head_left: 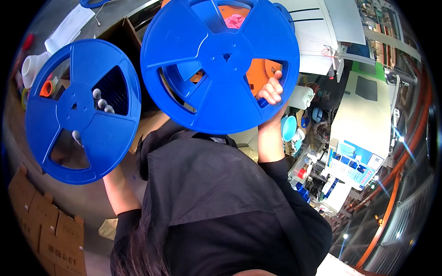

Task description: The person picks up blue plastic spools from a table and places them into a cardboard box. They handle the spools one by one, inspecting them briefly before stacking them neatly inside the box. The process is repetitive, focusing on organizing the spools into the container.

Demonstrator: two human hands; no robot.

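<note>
Gripping a blue reel (76,109), my left hand (101,104) pinches one spoke (105,133). My right hand (271,90) clasps a second reel (220,80).

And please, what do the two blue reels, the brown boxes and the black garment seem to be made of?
Right reel and left reel: probably moulded plastic, smooth and slightly glossy, given the even blue and raised ridges.
Brown boxes: likely cardboard, matt, from their flat brown faces.
Black garment: seemingly dull cloth, by its creases and seam; the fibre I cannot tell.
</note>
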